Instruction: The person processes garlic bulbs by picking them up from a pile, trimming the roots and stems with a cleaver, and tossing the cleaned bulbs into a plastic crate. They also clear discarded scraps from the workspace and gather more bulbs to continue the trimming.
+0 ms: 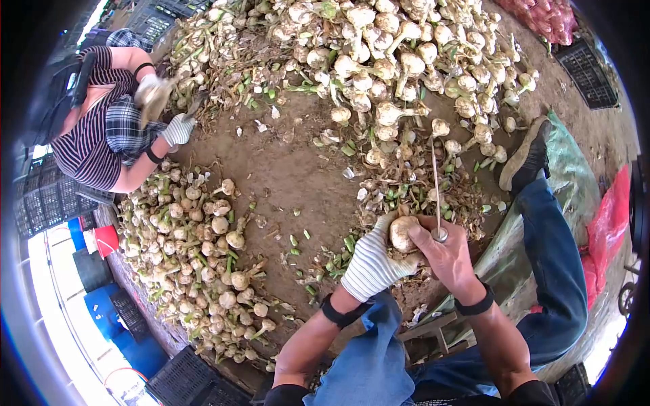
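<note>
Left hand: our gloved left hand (371, 264) has its fingers curled tight around a pale bulb (401, 232), cupping it from below and from the side.
Bulb: it sits low in the middle of the view, just above our knees, pressed between both hands, its rounded top facing us.
Right hand: our bare right hand (450, 257) is closed in a fist on the butt of a thin blade (435, 183), thumb laid against the bulb.
Thin blade: it points straight up and away from us, its tip reaching the edge of the big heap (379, 54).
Big heap: stalked bulbs piled high across the top of the view, roots and green stems tangled together.
Second heap: a trimmed pile (203, 264) lies to our left on the dirt floor (284, 169), with cut green bits scattered between it and us.
Our legs: blue jeans (558, 271), and a shoe (525, 159) planted beside the big heap.
Co-worker: a person in a striped top (101, 122) crouches at upper left, gloved hand (178, 128) near the heap; we cannot tell what it grips.
Edges: a black crate (589, 74) at upper right, a red sack (609, 216) at far right.
</note>
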Tool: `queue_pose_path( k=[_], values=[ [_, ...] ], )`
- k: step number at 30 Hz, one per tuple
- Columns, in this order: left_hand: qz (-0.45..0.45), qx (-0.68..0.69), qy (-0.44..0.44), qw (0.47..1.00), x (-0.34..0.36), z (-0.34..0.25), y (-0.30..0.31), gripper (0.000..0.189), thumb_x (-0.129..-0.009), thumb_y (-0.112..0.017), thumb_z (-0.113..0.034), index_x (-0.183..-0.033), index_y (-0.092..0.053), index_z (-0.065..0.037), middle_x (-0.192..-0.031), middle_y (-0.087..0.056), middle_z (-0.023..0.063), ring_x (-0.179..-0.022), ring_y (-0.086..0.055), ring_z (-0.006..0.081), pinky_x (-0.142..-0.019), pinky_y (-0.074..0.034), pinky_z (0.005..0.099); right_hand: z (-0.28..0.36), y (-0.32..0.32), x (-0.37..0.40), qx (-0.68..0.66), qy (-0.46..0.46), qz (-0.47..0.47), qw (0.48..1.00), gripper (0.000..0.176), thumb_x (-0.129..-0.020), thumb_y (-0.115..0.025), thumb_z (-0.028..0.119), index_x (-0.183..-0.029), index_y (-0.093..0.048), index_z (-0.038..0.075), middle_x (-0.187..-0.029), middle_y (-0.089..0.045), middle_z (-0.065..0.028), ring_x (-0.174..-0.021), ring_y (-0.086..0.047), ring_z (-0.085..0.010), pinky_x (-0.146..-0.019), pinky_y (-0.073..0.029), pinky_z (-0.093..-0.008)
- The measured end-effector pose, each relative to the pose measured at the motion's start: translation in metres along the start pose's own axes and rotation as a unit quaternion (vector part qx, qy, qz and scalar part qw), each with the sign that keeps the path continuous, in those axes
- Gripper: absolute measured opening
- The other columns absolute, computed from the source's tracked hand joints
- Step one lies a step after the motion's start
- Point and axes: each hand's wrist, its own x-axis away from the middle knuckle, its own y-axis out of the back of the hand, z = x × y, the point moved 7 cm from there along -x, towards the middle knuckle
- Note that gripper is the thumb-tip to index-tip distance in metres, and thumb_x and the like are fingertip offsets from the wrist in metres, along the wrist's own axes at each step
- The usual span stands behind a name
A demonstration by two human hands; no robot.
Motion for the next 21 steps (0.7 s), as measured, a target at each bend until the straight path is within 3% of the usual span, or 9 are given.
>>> queue_pose_path(
  k=[3, 4, 5, 7, 8, 11, 16, 19, 21],
  values=[
    [0.004, 0.071, 0.022, 0.997, 0.004, 0.016, -0.004, 0.082, -0.071, -0.085, -0.019, -0.137, -0.04, 0.002, -0.114, -0.064, 0.0063, -0.106, -0.061, 0.015, -0.093, -0.05, 0.0301, -0.02, 0.024, 0.012, 0.05, -0.013, -0.042, 0.998, 0.027, -0.092, -0.067, 0.019, -0.095, -0.066, -0.007, -0.069, -0.059, -0.0001, -0.064, -0.049, -0.0063, -0.054, -0.043, -0.0258],
    [0.004, 0.062, 0.0, 0.998, 0.006, 0.012, -0.001, 0.08, -0.073, -0.084, -0.02, -0.136, -0.04, 0.002, -0.113, -0.064, 0.0064, -0.105, -0.061, 0.0145, -0.093, -0.05, 0.0311, -0.025, 0.037, 0.016, 0.136, -0.017, -0.079, 0.987, 0.019, -0.082, -0.069, 0.012, -0.085, -0.067, -0.007, -0.062, -0.062, -0.0073, -0.055, -0.057, -0.0112, -0.051, -0.046, -0.0304],
    [0.004, 0.063, 0.003, 0.998, 0.006, 0.013, 0.0, 0.08, -0.073, -0.084, -0.02, -0.136, -0.04, 0.002, -0.113, -0.064, 0.0064, -0.105, -0.061, 0.0145, -0.093, -0.05, 0.0311, -0.031, 0.04, 0.02, 0.137, -0.02, -0.078, 0.987, 0.019, -0.082, -0.069, 0.012, -0.085, -0.067, -0.007, -0.062, -0.062, -0.0073, -0.055, -0.057, -0.0112, -0.051, -0.046, -0.0304],
    [0.014, 0.123, -0.003, 0.992, 0.007, 0.014, 0.001, 0.082, -0.073, -0.085, -0.028, -0.133, -0.042, 0.006, -0.108, -0.067, 0.0101, -0.097, -0.062, 0.0117, -0.088, -0.05, 0.0279, -0.025, 0.033, 0.033, 0.27, 0.107, -0.035, 0.956, 0.018, -0.073, -0.072, 0.013, -0.074, -0.066, -0.004, -0.058, -0.061, -0.0183, -0.051, -0.065, -0.0261, -0.051, -0.05, -0.0378],
    [0.036, 0.126, -0.003, 0.991, 0.009, 0.012, 0.002, 0.091, -0.069, -0.088, -0.032, -0.135, -0.039, 0.007, -0.11, -0.066, 0.0095, -0.1, -0.061, 0.0136, -0.09, -0.05, 0.0288, -0.032, 0.028, 0.035, 0.3, 0.098, 0.002, 0.949, 0.022, -0.07, -0.075, 0.018, -0.067, -0.065, -0.001, -0.061, -0.061, -0.0234, -0.057, -0.064, -0.0386, -0.055, -0.052, -0.0433],
    [0.044, 0.127, 0.031, 0.99, 0.014, 0.006, 0.002, 0.101, -0.064, -0.091, -0.036, -0.137, -0.037, 0.007, -0.113, -0.065, 0.0103, -0.102, -0.062, 0.0163, -0.091, -0.05, 0.0308, -0.023, 0.012, 0.041, 0.313, 0.113, 0.079, 0.94, 0.015, -0.068, -0.072, 0.01, -0.074, -0.067, -0.002, -0.063, -0.06, -0.0228, -0.06, -0.065, -0.0383, -0.056, -0.051, -0.0405],
    [0.019, 0.145, -0.012, 0.989, 0.019, 0.032, 0.007, 0.105, -0.061, -0.092, -0.036, -0.139, -0.035, 0.007, -0.112, -0.066, 0.0102, -0.1, -0.062, 0.0172, -0.091, -0.05, 0.032, -0.016, 0.009, 0.037, 0.329, 0.113, 0.102, 0.932, 0.018, -0.066, -0.073, 0.013, -0.071, -0.065, -0.002, -0.062, -0.06, -0.0227, -0.059, -0.063, -0.0398, -0.056, -0.051, -0.0414],
    [0.061, 0.165, -0.017, 0.984, 0.015, 0.007, 0.007, 0.094, -0.063, -0.091, -0.03, -0.135, -0.041, 0.005, -0.109, -0.066, 0.0074, -0.098, -0.062, 0.0153, -0.09, -0.05, 0.0306, -0.02, 0.01, 0.036, 0.32, 0.115, 0.111, 0.934, 0.018, -0.065, -0.071, 0.013, -0.067, -0.063, -0.003, -0.061, -0.059, -0.023, -0.06, -0.062, -0.0416, -0.056, -0.051, -0.0424],
    [0.106, 0.076, 0.005, 0.991, 0.014, 0.011, 0.006, 0.078, -0.065, -0.088, -0.022, -0.127, -0.048, 0.002, -0.107, -0.066, 0.0053, -0.095, -0.061, 0.0119, -0.088, -0.05, 0.0273, -0.043, 0.019, 0.036, 0.329, 0.101, 0.135, 0.929, 0.018, -0.066, -0.069, 0.012, -0.066, -0.063, -0.005, -0.059, -0.058, -0.023, -0.056, -0.064, -0.0361, -0.055, -0.05, -0.0418]
  ],
)
